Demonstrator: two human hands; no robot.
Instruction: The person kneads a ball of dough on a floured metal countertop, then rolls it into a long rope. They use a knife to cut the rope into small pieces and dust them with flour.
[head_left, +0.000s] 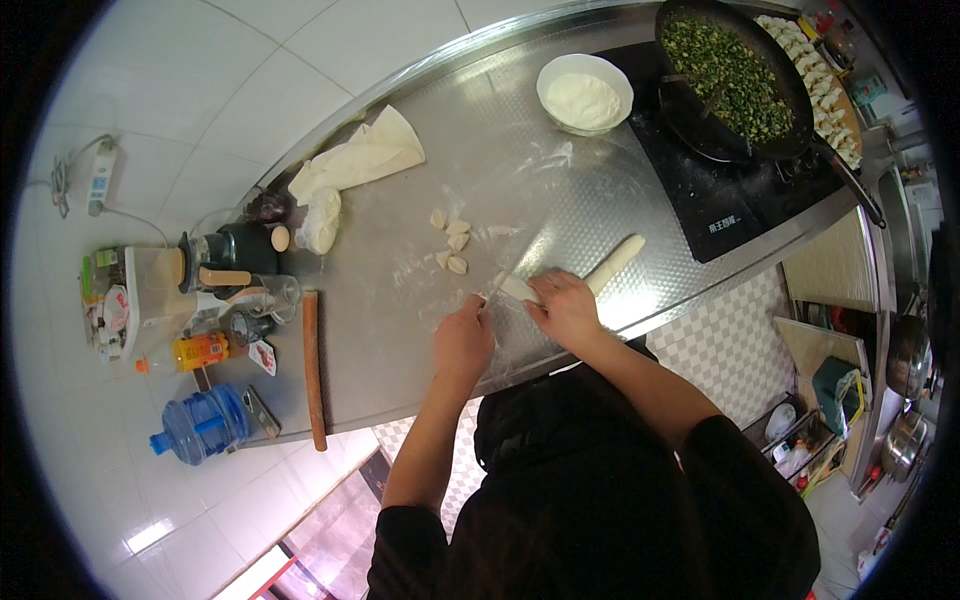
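My left hand is closed on what looks like a thin blade, seen nearly edge-on, beside the left end of a dough roll. Over the roll's middle lies my right hand, fingers curled onto it; dough shows on both sides, and whether it is one length is hidden. Several small cut dough pieces lie beyond my hands on the floured steel worktop. Farther back stands a white bowl of flour. A wooden rolling pin lies left of my left hand.
A black pan of chopped greens stands on a black cooktop at right, with a board of dumplings behind. At left are a folded pale sheet, bagged dough, an egg, a glass jug, bottles and a phone.
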